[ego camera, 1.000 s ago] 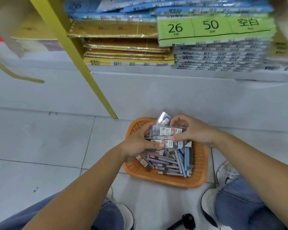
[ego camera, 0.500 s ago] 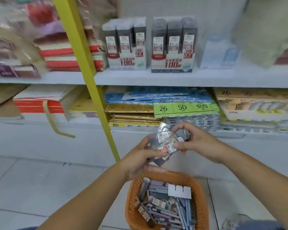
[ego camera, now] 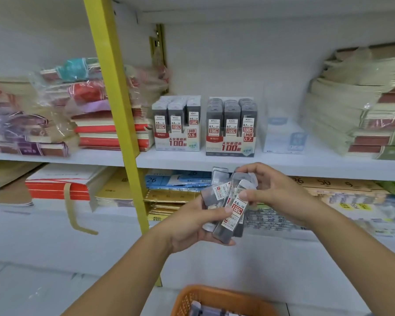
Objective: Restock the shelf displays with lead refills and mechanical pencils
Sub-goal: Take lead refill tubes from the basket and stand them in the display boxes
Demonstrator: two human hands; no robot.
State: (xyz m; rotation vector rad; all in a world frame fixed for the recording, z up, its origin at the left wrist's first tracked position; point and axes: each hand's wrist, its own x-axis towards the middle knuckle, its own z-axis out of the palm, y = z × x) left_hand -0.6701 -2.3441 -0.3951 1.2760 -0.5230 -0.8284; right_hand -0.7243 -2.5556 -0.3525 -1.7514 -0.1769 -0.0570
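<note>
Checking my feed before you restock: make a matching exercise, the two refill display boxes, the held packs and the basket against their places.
1 HB 0.5 display box
2 HB 0.7 display box
3 lead refill packs
4 orange basket

A in left hand and right hand
B shelf, nearer the yellow post
C bottom edge of view
D shelf, beside clear box

Pairs: 1-B, 2-D, 3-A, 4-C

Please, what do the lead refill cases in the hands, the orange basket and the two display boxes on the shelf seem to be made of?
The lead refill cases: probably hard clear plastic, glossy; dark contents show through, paper labels on them. The orange basket: likely moulded plastic, its wall perforated. The display boxes: apparently printed cardboard with flat panels; finish unclear.
</note>
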